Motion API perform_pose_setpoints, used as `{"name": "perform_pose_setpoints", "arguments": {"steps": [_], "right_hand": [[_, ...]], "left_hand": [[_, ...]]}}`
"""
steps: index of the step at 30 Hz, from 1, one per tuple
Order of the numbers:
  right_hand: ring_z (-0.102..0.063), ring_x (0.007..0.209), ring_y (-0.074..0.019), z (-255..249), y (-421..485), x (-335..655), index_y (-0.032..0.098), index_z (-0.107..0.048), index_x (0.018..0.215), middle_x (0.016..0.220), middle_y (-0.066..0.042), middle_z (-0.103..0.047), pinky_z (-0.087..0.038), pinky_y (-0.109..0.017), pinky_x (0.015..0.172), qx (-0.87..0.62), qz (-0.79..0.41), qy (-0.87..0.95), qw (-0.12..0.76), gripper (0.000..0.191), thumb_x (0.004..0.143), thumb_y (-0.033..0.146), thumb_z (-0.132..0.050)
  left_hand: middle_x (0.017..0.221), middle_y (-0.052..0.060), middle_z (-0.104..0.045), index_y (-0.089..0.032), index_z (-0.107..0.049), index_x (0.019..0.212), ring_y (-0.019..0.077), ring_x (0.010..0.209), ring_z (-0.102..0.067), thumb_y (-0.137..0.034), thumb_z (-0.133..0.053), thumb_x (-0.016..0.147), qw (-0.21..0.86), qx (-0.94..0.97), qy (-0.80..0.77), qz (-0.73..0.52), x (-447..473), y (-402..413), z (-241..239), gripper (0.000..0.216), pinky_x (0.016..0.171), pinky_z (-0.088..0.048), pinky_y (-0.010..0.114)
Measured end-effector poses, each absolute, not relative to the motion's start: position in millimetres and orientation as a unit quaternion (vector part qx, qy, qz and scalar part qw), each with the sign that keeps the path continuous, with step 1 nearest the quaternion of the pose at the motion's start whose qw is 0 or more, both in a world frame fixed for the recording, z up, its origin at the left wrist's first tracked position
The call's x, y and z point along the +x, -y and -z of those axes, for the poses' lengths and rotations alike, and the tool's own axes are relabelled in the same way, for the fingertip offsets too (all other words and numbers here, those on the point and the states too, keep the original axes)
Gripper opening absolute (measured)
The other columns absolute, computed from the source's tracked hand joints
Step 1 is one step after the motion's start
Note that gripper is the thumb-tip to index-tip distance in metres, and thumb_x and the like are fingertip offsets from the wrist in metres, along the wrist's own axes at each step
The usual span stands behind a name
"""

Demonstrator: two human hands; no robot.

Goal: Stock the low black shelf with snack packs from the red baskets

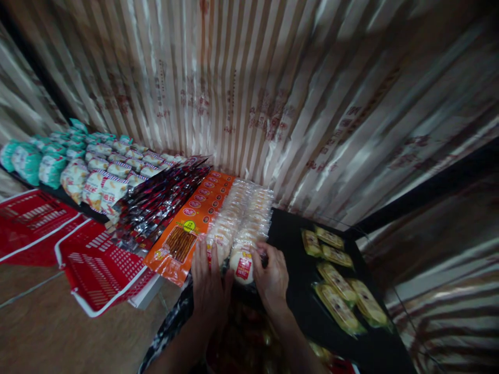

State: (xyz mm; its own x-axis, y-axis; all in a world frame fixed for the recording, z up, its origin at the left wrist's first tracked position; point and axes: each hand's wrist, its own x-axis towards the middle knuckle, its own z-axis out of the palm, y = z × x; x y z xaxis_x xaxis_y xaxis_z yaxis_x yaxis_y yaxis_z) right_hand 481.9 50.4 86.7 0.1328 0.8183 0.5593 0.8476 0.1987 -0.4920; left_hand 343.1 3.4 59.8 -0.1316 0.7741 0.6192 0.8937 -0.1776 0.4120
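Two rows of round white cake packets (241, 218) in clear wrap lie on a black shelf (296, 249). My left hand (208, 283) rests flat with fingers stretched over the front end of the left row. My right hand (271, 275) is curled round the front packet (241, 266) of the right row, which carries a red label. Beside the left row lies a line of orange snack packs (187, 234).
Dark red foil packs (156, 202) and white and teal bagged snacks (78, 166) fill the shelf to the left. Yellow-green packets (339, 291) lie at the right. Red plastic baskets (97, 270) stand on the floor at the left. A striped curtain (253, 93) hangs behind.
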Motion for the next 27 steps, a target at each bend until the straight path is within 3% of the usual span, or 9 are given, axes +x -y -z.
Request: {"name": "perform_pose_setpoints", "arguments": {"steps": [12, 19, 27], "right_hand": [[-0.05, 0.083, -0.0207, -79.5, -46.6, 472.5, 0.018, -0.058, 0.09, 0.085, -0.008, -0.061, -0.04, -0.035, 0.08, -0.639, 0.016, 0.652, 0.409, 0.026, 0.089, 0.035, -0.039], [-0.04, 0.115, -0.0264, -71.2, -51.1, 469.0, 0.011, -0.044, 0.122, 0.12, -0.018, -0.048, -0.033, -0.046, 0.096, -0.655, -0.019, 0.604, 0.453, 0.045, 0.089, 0.04, -0.034], [-0.033, 0.127, -0.0272, -73.4, -50.6, 464.7, 0.012, -0.04, 0.13, 0.134, -0.018, -0.041, -0.029, -0.049, 0.102, -0.665, -0.082, 0.585, 0.457, 0.051, 0.089, 0.04, -0.028]], "left_hand": [[0.148, 0.022, -0.018, -0.009, -0.025, 0.139, 0.0355, 0.137, -0.01, -0.04, -0.053, 0.083, 0.077, -0.695, 0.636, 0.325, 343.4, -5.7, -61.9, 0.069, 0.103, -0.028, 0.055], [0.145, 0.023, -0.025, -0.008, -0.033, 0.134, 0.0366, 0.137, -0.012, -0.044, -0.055, 0.081, 0.089, -0.685, 0.639, 0.339, 347.2, -11.2, -60.8, 0.068, 0.102, -0.03, 0.054], [0.146, 0.021, -0.023, -0.009, -0.036, 0.134, 0.0365, 0.137, -0.012, -0.039, -0.054, 0.083, 0.088, -0.696, 0.639, 0.317, 346.0, -12.1, -65.5, 0.062, 0.102, -0.03, 0.053]]}}
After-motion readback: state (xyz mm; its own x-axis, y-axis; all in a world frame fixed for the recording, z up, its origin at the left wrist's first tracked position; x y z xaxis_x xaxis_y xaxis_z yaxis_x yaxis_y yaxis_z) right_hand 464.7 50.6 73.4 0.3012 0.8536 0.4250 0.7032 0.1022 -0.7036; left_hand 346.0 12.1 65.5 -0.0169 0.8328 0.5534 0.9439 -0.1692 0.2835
